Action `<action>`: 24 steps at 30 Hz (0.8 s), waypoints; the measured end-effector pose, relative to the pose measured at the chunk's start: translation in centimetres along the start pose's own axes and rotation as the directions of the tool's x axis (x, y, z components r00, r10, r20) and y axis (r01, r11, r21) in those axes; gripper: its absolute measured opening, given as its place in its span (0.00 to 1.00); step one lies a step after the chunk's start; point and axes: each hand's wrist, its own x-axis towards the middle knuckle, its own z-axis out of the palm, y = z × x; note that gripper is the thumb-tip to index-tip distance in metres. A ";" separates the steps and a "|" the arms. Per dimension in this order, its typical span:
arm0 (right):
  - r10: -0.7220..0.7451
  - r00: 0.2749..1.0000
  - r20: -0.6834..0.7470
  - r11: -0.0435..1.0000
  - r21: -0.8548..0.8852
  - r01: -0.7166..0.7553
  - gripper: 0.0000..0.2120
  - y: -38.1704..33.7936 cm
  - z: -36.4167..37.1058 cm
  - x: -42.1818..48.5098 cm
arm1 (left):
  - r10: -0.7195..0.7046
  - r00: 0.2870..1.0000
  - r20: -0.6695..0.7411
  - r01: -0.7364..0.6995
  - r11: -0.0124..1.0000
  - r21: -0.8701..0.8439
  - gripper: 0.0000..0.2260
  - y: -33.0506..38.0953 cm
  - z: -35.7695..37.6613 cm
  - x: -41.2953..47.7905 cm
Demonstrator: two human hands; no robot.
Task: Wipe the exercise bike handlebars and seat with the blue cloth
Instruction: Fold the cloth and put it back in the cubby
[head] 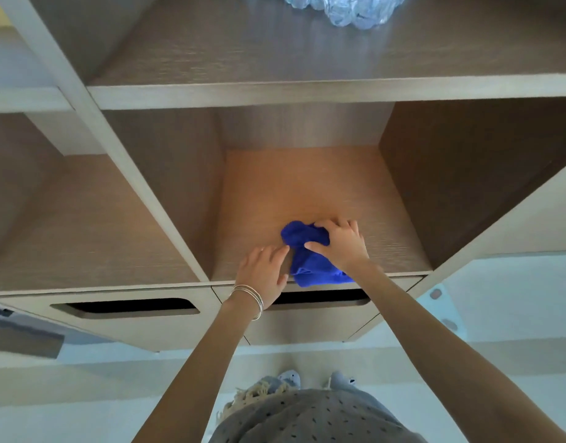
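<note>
The blue cloth (308,254) lies bunched near the front edge of a wooden shelf cubby (307,193). My right hand (340,246) grips the cloth from above, fingers and thumb curled round its upper part. My left hand (264,273), with thin bangles on the wrist, rests on the shelf's front edge just left of the cloth, its fingers straight and its fingertips at the cloth's side. No exercise bike is in view.
Side panels wall in the cubby; a shelf board (307,91) runs overhead. Clear crumpled plastic (345,8) lies on the upper shelf. Drawer fronts with dark cut-out handles (125,306) sit below. A pale floor and my feet (316,378) lie underneath.
</note>
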 end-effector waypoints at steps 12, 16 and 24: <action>-0.124 0.992 -0.009 0.991 0.047 0.124 0.10 6.9 -3.0 0.1 | 0.091 0.994 -0.065 -0.100 0.984 -0.150 0.27 3.9 0.6 2.5; -0.185 0.983 -0.007 0.981 0.050 0.185 0.08 6.6 -2.5 -0.1 | 0.097 0.995 -0.031 -0.101 0.980 -0.173 0.33 4.6 0.9 2.8; -0.113 0.988 0.103 0.994 0.006 0.113 0.09 7.1 -2.6 -0.8 | 0.174 0.984 0.029 -0.169 0.978 -0.121 0.32 3.9 1.7 4.8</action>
